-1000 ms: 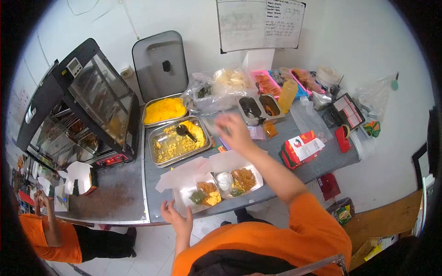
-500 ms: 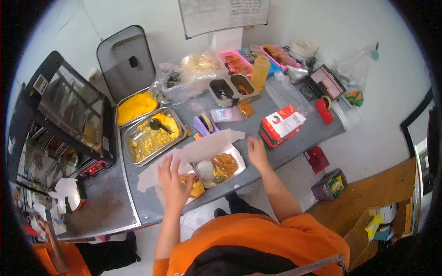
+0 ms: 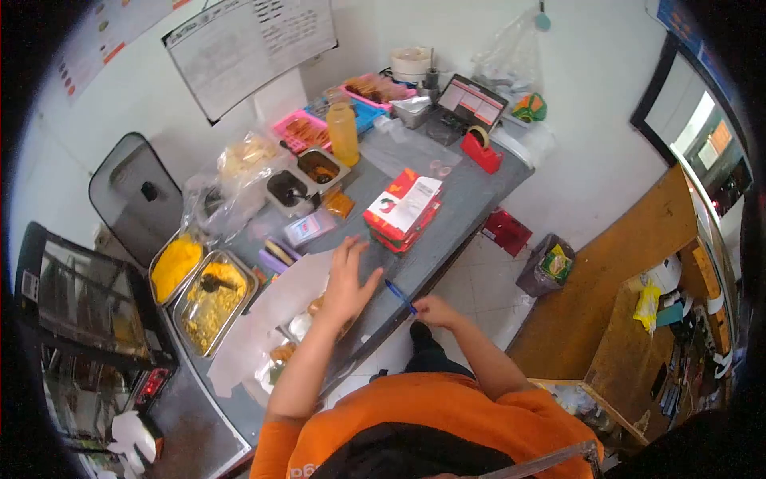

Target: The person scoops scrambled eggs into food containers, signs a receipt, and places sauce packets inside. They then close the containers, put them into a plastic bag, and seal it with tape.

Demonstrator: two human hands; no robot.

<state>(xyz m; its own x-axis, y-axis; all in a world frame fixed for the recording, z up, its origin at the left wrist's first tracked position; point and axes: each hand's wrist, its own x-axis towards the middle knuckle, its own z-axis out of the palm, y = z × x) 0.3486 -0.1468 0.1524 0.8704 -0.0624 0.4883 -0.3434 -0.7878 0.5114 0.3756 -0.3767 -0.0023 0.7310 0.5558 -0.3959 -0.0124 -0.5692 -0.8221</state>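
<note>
My left hand (image 3: 349, 283), fingers spread and holding nothing, is over the right end of the open white food boxes (image 3: 239, 351), partly hiding them. Fried food and white rice (image 3: 300, 326) show inside. At the table's front edge, my right hand (image 3: 435, 311) is closed on the end of a blue pen (image 3: 400, 296), which points up and to the left. Beyond my left hand lies a stack of red boxes (image 3: 403, 209) with a white paper on top.
Metal trays of yellow food (image 3: 209, 303) stand at the left by a glass warming cabinet (image 3: 96, 299). Farther back are sauce containers (image 3: 307, 180), a yellow bottle (image 3: 343, 134) and pink trays (image 3: 303, 130). A red tape dispenser (image 3: 481, 152) sits at the right.
The view has turned right. My left hand has moved to the right end of the food boxes. My right hand has come back to the table's edge and now holds the blue pen.
</note>
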